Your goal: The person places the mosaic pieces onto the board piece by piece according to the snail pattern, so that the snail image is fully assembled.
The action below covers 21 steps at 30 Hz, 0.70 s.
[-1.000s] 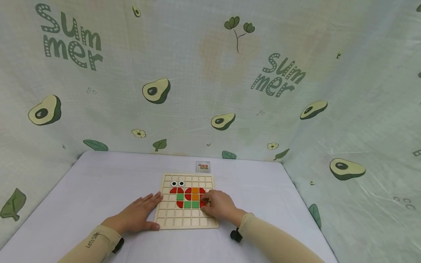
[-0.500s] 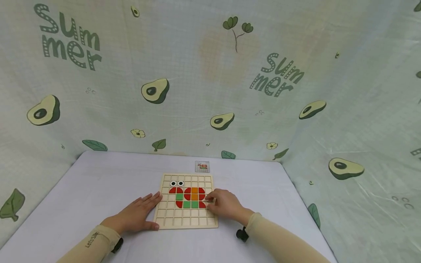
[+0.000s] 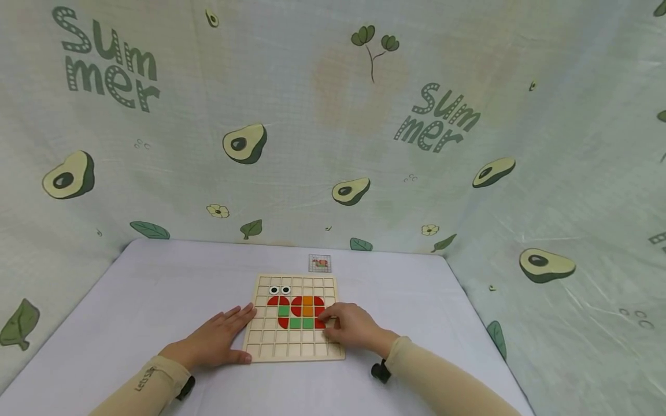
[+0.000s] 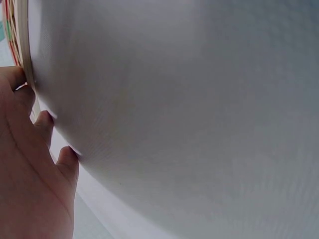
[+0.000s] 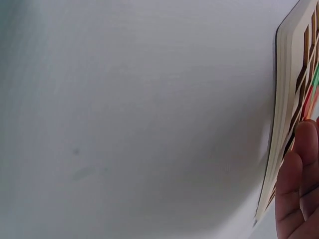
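My left hand (image 3: 218, 340) lies flat with spread fingers along the left edge of a wooden grid board (image 3: 288, 351), fingertips and thumb touching it. In the left wrist view, fingers (image 4: 45, 124) reach the board's side. On the board, red, orange and green tiles form a pattern, with two eye tiles (image 3: 280, 290) above. My right hand (image 3: 356, 328) is over the board's right side, its bent index finger and thumb around a red tile (image 3: 319, 325) at the pattern's lower right corner. Whether they pinch it I cannot tell. In the right wrist view, fingers (image 5: 289, 189) partly cover the board.
A small picture card (image 3: 319, 263) showing a similar coloured pattern on a grid lies behind the board. The table (image 3: 187, 277) has a white cover. Behind it hangs a pale cloth (image 3: 291, 225) printed with avocados and leaves.
My right hand drew back to the right from the lower right red tile, then came back left over it. My left hand stays in place at the board's edge.
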### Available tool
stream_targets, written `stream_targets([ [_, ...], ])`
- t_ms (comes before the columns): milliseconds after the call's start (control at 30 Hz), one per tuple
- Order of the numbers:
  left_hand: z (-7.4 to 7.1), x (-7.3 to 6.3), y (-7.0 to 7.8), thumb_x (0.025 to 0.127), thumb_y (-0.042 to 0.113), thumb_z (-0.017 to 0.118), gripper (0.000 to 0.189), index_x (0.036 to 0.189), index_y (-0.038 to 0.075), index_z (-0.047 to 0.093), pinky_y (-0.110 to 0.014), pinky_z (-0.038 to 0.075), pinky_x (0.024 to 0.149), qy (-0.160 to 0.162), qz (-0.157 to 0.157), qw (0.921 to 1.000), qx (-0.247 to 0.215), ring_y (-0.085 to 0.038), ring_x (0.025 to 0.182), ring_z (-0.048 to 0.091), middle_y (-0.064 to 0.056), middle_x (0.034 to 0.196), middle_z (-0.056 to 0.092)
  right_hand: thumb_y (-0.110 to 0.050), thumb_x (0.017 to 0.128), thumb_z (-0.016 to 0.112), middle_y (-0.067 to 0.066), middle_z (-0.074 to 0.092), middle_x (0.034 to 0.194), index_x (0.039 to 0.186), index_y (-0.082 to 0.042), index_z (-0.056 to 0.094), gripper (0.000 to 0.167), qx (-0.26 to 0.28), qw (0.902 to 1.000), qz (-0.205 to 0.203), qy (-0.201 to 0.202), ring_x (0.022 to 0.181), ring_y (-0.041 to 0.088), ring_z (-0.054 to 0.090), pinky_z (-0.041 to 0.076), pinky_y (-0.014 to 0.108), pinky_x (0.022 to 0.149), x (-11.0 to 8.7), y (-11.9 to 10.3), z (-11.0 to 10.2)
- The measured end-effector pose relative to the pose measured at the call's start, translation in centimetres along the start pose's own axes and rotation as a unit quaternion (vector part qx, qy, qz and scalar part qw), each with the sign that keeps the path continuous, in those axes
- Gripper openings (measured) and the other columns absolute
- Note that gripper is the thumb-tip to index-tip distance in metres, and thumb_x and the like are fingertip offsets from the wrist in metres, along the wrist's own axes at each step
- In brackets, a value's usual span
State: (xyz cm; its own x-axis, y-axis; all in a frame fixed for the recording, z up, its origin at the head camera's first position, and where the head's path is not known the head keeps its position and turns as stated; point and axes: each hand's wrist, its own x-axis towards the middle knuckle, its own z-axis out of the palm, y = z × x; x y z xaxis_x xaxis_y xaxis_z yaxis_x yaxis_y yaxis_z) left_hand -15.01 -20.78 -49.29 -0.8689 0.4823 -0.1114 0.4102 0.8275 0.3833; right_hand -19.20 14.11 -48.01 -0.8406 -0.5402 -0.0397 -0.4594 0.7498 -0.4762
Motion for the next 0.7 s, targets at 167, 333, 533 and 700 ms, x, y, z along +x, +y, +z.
stream_targets([
  [167, -0.1, -0.1, -0.1, 0.076, 0.065, 0.073, 0.106, 0.154, 0.005, 0.036, -0.061, 0.024, 0.115, -0.001, -0.004, 1.0000, 0.003, -0.040, 0.144, 0.027, -0.012, 0.160, 0.030, -0.025, 0.088, 0.074, -0.015, 0.063, 0.098, 0.113, -0.020, 0.075, 0.025, 0.004, 0.9999, -0.011, 0.005, 0.074, 0.006, 0.052, 0.048, 0.022, 0.064, -0.1, 0.4, -0.3],
  [333, 0.0, -0.2, -0.3, 0.076, 0.064, 0.074, 0.105, 0.154, 0.004, 0.036, -0.061, 0.024, 0.114, 0.004, 0.000, 1.0000, 0.000, -0.041, 0.144, 0.028, -0.013, 0.160, 0.030, -0.026, 0.089, 0.073, -0.014, 0.062, 0.097, 0.114, -0.020, 0.074, 0.026, 0.014, 0.9999, -0.004, 0.005, 0.075, 0.008, 0.054, 0.048, 0.023, 0.063, -0.5, 0.6, -0.9],
  [533, -0.2, -0.6, -0.1, 0.077, 0.064, 0.073, 0.104, 0.153, 0.003, 0.037, -0.061, 0.024, 0.114, 0.002, 0.006, 1.0000, -0.004, -0.042, 0.143, 0.028, -0.014, 0.160, 0.031, -0.023, 0.090, 0.074, -0.012, 0.065, 0.102, 0.114, -0.017, 0.074, 0.025, 0.030, 0.9995, -0.002, 0.007, 0.076, 0.008, 0.054, 0.049, 0.022, 0.064, -1.5, 1.4, -1.6],
  [700, -0.5, -0.8, -0.2, 0.077, 0.064, 0.073, 0.104, 0.153, 0.003, 0.037, -0.061, 0.026, 0.114, 0.014, 0.012, 0.9998, 0.004, -0.042, 0.143, 0.030, -0.015, 0.159, 0.032, -0.023, 0.091, 0.074, -0.008, 0.066, 0.108, 0.118, -0.015, 0.072, 0.028, 0.052, 0.9986, -0.004, 0.007, 0.082, 0.010, 0.056, 0.052, 0.023, 0.068, -2.1, 2.0, -2.4],
])
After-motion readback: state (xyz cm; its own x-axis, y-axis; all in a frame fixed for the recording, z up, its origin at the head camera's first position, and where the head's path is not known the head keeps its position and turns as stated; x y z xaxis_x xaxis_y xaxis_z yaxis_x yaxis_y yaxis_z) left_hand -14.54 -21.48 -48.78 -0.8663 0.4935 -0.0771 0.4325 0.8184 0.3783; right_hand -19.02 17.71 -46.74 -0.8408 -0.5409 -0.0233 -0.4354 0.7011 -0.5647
